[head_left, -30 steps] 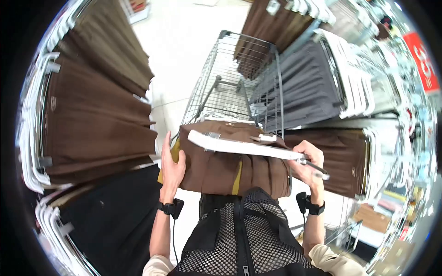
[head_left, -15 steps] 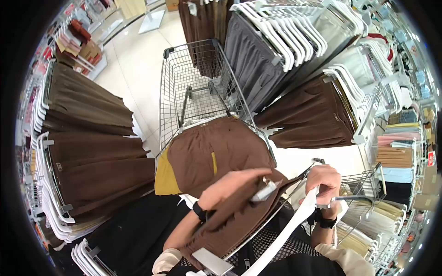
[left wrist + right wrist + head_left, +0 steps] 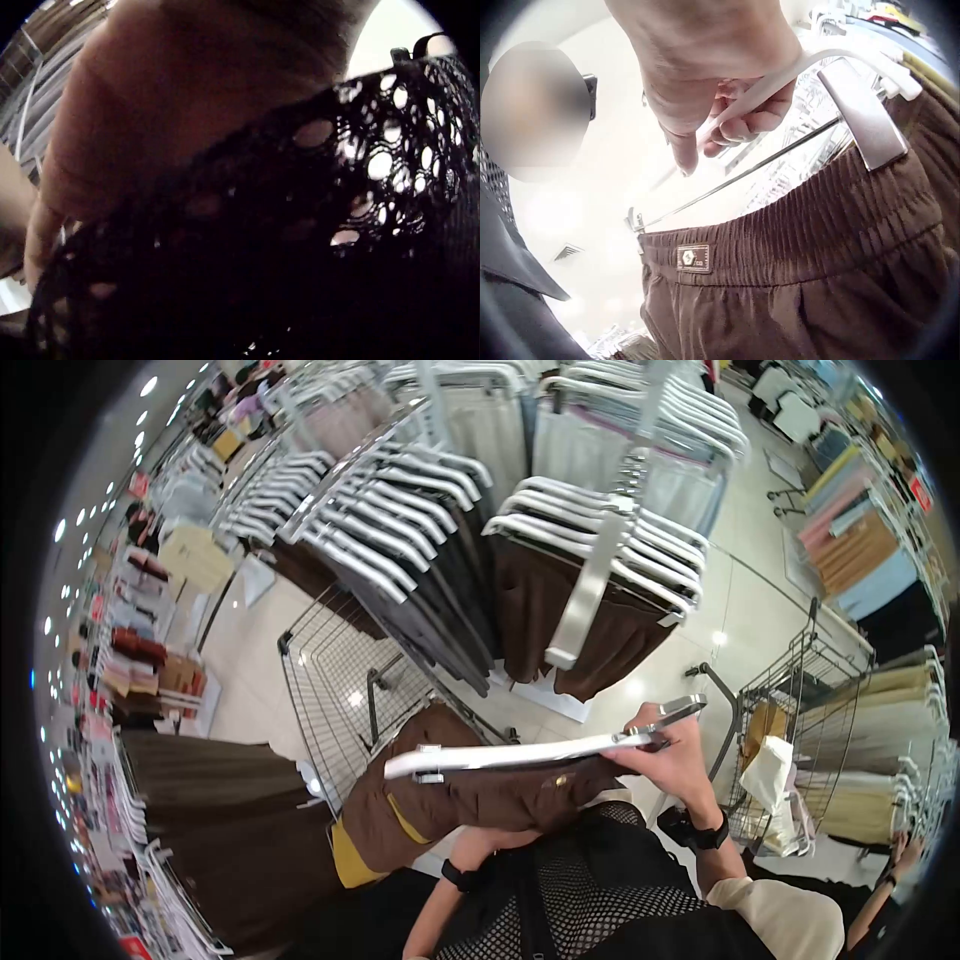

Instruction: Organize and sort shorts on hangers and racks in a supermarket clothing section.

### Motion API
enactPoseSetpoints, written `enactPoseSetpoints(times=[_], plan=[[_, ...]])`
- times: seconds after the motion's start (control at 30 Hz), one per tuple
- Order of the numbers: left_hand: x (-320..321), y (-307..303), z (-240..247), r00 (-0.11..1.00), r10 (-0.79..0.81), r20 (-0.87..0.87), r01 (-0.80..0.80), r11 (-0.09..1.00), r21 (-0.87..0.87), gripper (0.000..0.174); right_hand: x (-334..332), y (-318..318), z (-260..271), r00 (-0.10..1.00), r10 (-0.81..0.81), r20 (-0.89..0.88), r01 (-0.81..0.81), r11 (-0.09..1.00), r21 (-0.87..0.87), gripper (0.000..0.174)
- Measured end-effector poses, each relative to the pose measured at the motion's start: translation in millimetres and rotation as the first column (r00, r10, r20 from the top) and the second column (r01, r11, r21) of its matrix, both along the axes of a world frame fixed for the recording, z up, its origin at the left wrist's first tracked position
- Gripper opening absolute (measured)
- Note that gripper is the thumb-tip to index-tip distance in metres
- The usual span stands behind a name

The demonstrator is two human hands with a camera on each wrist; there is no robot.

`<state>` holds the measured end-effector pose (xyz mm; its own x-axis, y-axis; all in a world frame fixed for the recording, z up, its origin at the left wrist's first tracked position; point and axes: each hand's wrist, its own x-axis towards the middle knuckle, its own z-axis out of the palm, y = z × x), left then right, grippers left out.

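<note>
In the head view my right hand (image 3: pixel 668 755) grips the hook end of a white clip hanger (image 3: pixel 510 756). Brown trousers (image 3: pixel 500 800) hang from its clips, in front of my black mesh vest. My left hand (image 3: pixel 490 840) lies along the lower edge of the brown cloth, its fingertips partly hidden. The right wrist view shows my right hand (image 3: pixel 712 67) with fingers curled round the white hanger (image 3: pixel 761 94), above a gathered brown waistband (image 3: pixel 780 240) held in a metal clip (image 3: pixel 864 120). Close up in the left wrist view are my left hand (image 3: pixel 172 97) and dark mesh (image 3: pixel 300 225).
A wire cart (image 3: pixel 310 680) stands ahead-left, with brown and yellow garments (image 3: pixel 355 860) at its near end. Racks of dark trousers (image 3: pixel 540 600) on white hangers stand ahead. Brown trousers (image 3: pixel 210 820) hang at the left. Another cart (image 3: pixel 800 700) stands at the right.
The view has swung toward the racks on the right. The hanger, low and slanted half a second ago, is now raised and nearly level. My left hand has moved from above the cloth to its lower edge.
</note>
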<state>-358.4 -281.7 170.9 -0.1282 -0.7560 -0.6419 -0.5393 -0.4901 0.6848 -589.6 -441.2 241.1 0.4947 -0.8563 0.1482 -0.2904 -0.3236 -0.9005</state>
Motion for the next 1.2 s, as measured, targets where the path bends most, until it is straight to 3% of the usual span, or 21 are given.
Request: enactPoseSetpoints(times=[0.13,0.2,0.27,0.37,0.47,0.5,0.63,0.73,0.87,0.9,1.0,1.1,1.13,1.17,1.2], plan=[[-35,-31,-19,0.986,-0.134,0.095,0.123,0.986,0.112,0.051,-24,-32,-5,0.982,-0.158,-0.104,0.133,0.967,-0.218,0.027],[-42,-28,-59,0.977,-0.184,0.11,0.176,0.981,0.078,0.051,-24,-50,-15,0.969,-0.221,-0.108,0.176,0.93,-0.323,0.029],[-44,-35,-63,0.954,-0.267,0.138,0.262,0.964,0.052,0.056,-18,-72,-17,0.964,-0.227,-0.138,0.184,0.945,-0.27,0.031],[-43,-37,-69,0.938,-0.249,0.24,0.25,0.968,0.024,0.058,-2,-107,-19,0.956,-0.252,-0.147,0.195,0.927,-0.319,0.031],[-40,-28,-71,0.976,-0.08,0.205,0.1,0.991,-0.09,0.061,18,-141,-25,0.945,-0.262,-0.195,0.183,0.92,-0.347,0.033],[-39,-25,-73,0.975,-0.107,0.195,0.124,0.989,-0.075,0.06,25,-150,-27,0.946,-0.252,-0.206,0.182,0.934,-0.307,0.033],[-41,-14,-80,0.974,-0.146,0.172,0.152,0.988,-0.023,0.059,50,-173,-52,0.908,-0.36,-0.214,0.24,0.866,-0.439,0.027],[-44,-7,-79,0.988,-0.096,0.12,0.098,0.995,-0.008,0.058,50,-171,-64,0.898,-0.426,-0.115,0.316,0.803,-0.505,0.023],[-32,4,-83,0.999,0.011,0.048,-0.011,1.0,-0.006,0.056,51,-141,-62,0.907,-0.389,0.16,0.385,0.612,-0.691,0.021],[-27,9,-84,0.998,0.036,0.047,-0.036,0.999,-0.01,0.056,48,-130,-64,0.915,-0.36,0.182,0.38,0.615,-0.691,0.024],[-4,22,-85,0.991,0.125,0.042,-0.124,0.992,-0.021,0.054,49,-94,-66,0.963,-0.238,0.127,0.258,0.684,-0.682,0.025],[23,42,-93,0.977,0.175,0.124,-0.155,0.976,-0.151,0.051,69,-56,-88,0.996,-0.082,0.018,0.077,0.806,-0.587,0.024],[33,43,-81,0.971,0.206,0.122,-0.186,0.969,-0.161,0.049,76,-43,-102,0.996,0.024,-0.088,-0.062,0.882,-0.467,0.021],[45,44,-66,0.966,0.248,0.079,-0.241,0.967,-0.082,0.048,82,-31,-112,0.976,0.169,-0.14,-0.209,0.908,-0.362,0.017],[54,55,-74,0.948,0.315,0.045,-0.305,0.94,-0.15,0.046,93,-21,-113,0.932,0.315,-0.177,-0.352,0.902,-0.248,0.015]])
